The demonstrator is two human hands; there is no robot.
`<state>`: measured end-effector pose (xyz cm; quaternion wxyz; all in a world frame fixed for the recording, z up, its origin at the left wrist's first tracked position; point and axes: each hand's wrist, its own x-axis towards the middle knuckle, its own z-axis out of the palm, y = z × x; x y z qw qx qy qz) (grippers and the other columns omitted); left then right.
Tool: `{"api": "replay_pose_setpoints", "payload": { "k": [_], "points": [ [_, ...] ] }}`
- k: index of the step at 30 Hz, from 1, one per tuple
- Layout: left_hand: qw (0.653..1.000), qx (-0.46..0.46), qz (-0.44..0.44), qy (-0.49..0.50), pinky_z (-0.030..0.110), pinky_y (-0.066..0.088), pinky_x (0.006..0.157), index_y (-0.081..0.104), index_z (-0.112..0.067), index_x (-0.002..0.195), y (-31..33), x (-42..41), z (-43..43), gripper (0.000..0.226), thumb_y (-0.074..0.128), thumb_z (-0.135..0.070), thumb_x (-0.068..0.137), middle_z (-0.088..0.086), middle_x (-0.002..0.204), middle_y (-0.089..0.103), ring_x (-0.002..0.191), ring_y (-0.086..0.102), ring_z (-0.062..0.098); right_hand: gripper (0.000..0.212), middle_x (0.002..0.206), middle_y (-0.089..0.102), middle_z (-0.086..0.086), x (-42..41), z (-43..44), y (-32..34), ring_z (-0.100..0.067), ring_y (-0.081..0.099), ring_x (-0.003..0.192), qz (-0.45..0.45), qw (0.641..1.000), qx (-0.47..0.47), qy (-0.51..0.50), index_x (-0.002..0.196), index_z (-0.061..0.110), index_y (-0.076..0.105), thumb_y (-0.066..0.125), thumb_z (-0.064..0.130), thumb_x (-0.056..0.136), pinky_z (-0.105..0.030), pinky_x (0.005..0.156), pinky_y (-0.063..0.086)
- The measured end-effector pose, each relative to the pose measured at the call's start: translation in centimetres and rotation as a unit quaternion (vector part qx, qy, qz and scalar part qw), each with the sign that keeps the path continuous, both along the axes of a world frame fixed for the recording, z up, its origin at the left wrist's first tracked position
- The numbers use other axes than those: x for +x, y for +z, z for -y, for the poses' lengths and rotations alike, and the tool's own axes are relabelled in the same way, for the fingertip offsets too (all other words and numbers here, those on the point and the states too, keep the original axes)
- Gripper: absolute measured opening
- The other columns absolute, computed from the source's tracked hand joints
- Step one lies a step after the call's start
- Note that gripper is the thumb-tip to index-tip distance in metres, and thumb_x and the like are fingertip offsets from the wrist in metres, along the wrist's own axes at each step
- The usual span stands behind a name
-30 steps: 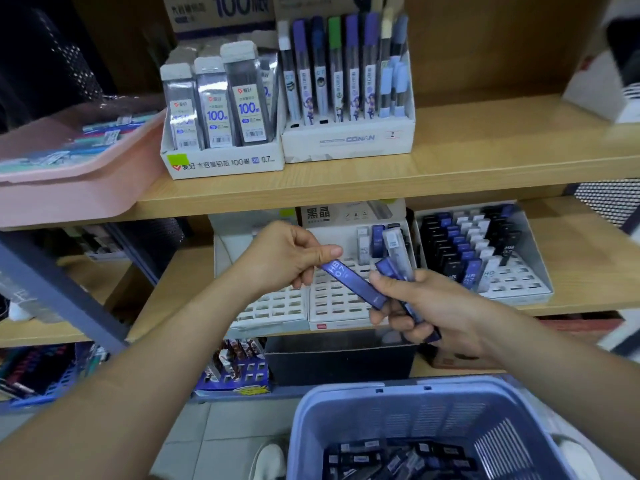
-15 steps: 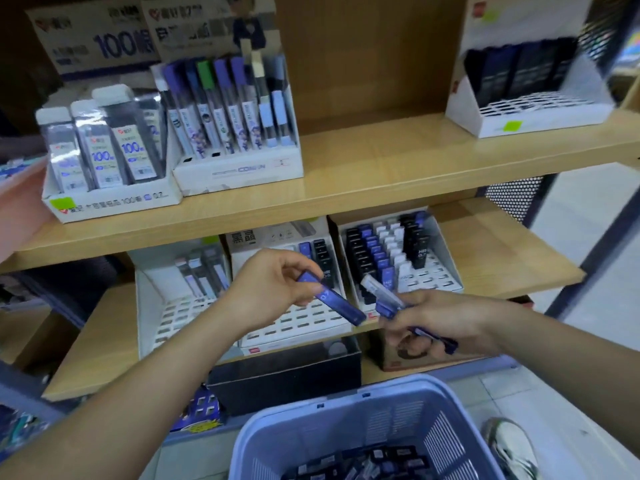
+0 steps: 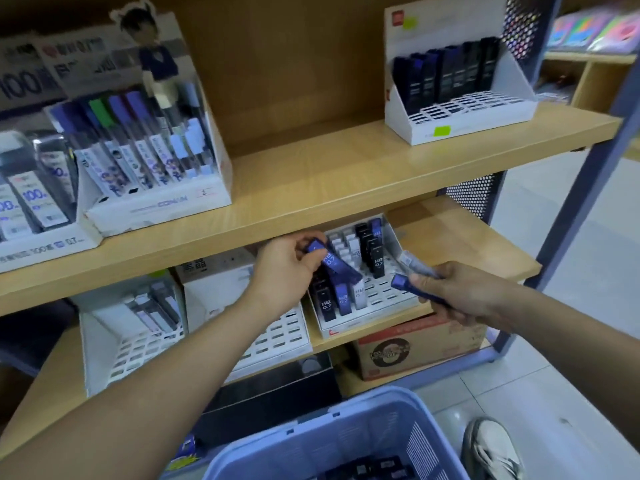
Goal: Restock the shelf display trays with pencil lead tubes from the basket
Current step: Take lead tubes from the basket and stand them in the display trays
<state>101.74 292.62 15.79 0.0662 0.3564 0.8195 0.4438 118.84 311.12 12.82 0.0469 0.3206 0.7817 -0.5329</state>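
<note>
Head: left grip (image 3: 284, 268) pinches tube (image 3: 334, 266).

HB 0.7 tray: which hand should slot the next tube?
Left, probably. The left hand pinches a blue tube over the tray; the right hand grips spare tubes by its right edge.

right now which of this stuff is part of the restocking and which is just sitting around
In the job:
left hand, gripping a blue HB 0.7 lead tube
right hand, holding spare lead tubes
part-filled display tray
blue basket

Just sitting around:
Conan pen display
cardboard box
shoe
</note>
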Motion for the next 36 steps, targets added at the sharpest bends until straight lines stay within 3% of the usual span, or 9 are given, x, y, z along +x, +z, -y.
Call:
{"api": "replay_pose_setpoints", "payload": {
  "k": [2,5,8,11,15,19,26,31,36],
  "points": [
    [1.0,0.0,-0.004,0.003,0.034,0.053,0.085,0.066,-0.024,0.096,-0.4,0.1,-2.1,0.009,0.061,-0.018,0.092,-0.003,0.085,0.067,0.082,0.063,0.019,0.032,0.052,0.052,-0.002,0.1,-0.5,-0.3,-0.017,0.035,0.045,-0.017,0.999,-0.03,-0.014,0.09,0.008,0.054,0.048,0.038,0.101,-0.028,0.048,0.024],
    [0.999,-0.037,-0.029,0.013,0.027,0.05,0.064,0.064,-0.026,0.092,-1.0,-0.1,-4.5,0.009,0.056,-0.026,0.096,0.006,0.073,0.065,0.067,0.061,0.025,0.014,0.062,0.057,-0.004,0.6,-1.1,-0.3,-0.016,0.046,0.05,-0.035,0.995,-0.082,-0.041,0.096,0.014,0.052,0.044,0.021,0.104,-0.027,0.048,0.036],
    [0.993,-0.094,-0.07,0.014,0.034,0.05,0.075,0.061,-0.025,0.116,-1.7,-0.9,-6.1,0.021,0.051,-0.027,0.098,0.008,0.094,0.066,0.084,0.063,0.031,0.015,0.066,0.056,-0.004,0.9,-1.9,-0.2,-0.014,0.048,0.052,-0.048,0.99,-0.099,-0.093,0.099,0.013,0.053,0.041,0.019,0.105,-0.023,0.047,0.04],
    [0.983,-0.148,-0.104,-0.002,0.029,0.045,0.08,0.057,-0.026,0.126,-2.3,-1.8,-7.4,0.028,0.047,-0.025,0.1,0.003,0.117,0.062,0.093,0.06,0.023,0.017,0.067,0.055,-0.004,1.1,-2.5,-0.3,-0.013,0.048,0.051,-0.058,0.983,-0.123,-0.122,0.101,0.011,0.055,0.041,0.02,0.105,-0.022,0.046,0.04],
    [0.971,-0.199,-0.128,-0.017,0.023,0.044,0.074,0.058,-0.027,0.126,-2.6,-2.5,-8.3,0.029,0.05,-0.027,0.099,0.0,0.113,0.063,0.085,0.06,0.016,0.016,0.068,0.055,-0.005,0.9,-2.6,-0.4,-0.012,0.047,0.048,-0.072,0.981,-0.128,-0.129,0.102,0.009,0.055,0.042,0.019,0.104,-0.022,0.043,0.039],
    [0.972,-0.194,-0.131,-0.007,0.03,0.05,0.084,0.062,-0.025,0.113,-2.8,-2.6,-8.8,0.021,0.059,-0.026,0.093,-0.001,0.105,0.064,0.09,0.06,0.017,0.014,0.068,0.055,-0.005,0.6,-2.3,-0.4,-0.011,0.048,0.048,-0.076,0.981,-0.13,-0.123,0.104,0.01,0.054,0.042,0.019,0.104,-0.021,0.042,0.039],
    [0.981,-0.184,-0.047,0.027,0.03,0.047,0.083,0.057,-0.024,0.111,-2.0,-2.7,-9.0,0.02,0.055,-0.031,0.092,0.0,0.104,0.064,0.093,0.06,0.019,0.017,0.066,0.055,-0.005,0.4,-2.4,-0.3,-0.013,0.046,0.048,-0.076,0.977,-0.133,-0.145,0.11,0.008,0.054,0.043,0.018,0.104,-0.023,0.043,0.037],
    [0.987,-0.138,0.068,0.04,0.033,0.046,0.087,0.054,-0.025,0.125,-2.2,-1.6,-10.1,0.04,0.054,-0.048,0.091,0.001,0.113,0.064,0.101,0.059,0.021,0.02,0.066,0.055,-0.006,0.3,-2.7,-0.5,-0.014,0.045,0.048,-0.084,0.968,-0.151,-0.183,0.115,0.005,0.054,0.044,0.018,0.102,-0.023,0.044,0.035],
    [0.982,-0.167,0.035,0.078,0.029,0.043,0.078,0.056,-0.014,0.122,-2.4,-1.4,-13.0,0.051,0.05,-0.054,0.092,0.006,0.111,0.064,0.096,0.06,0.024,0.022,0.067,0.056,-0.005,0.1,-2.7,-0.7,-0.014,0.046,0.05,-0.107,0.963,-0.151,-0.196,0.119,0.006,0.052,0.045,0.019,0.103,-0.022,0.042,0.036]
  ]
}}
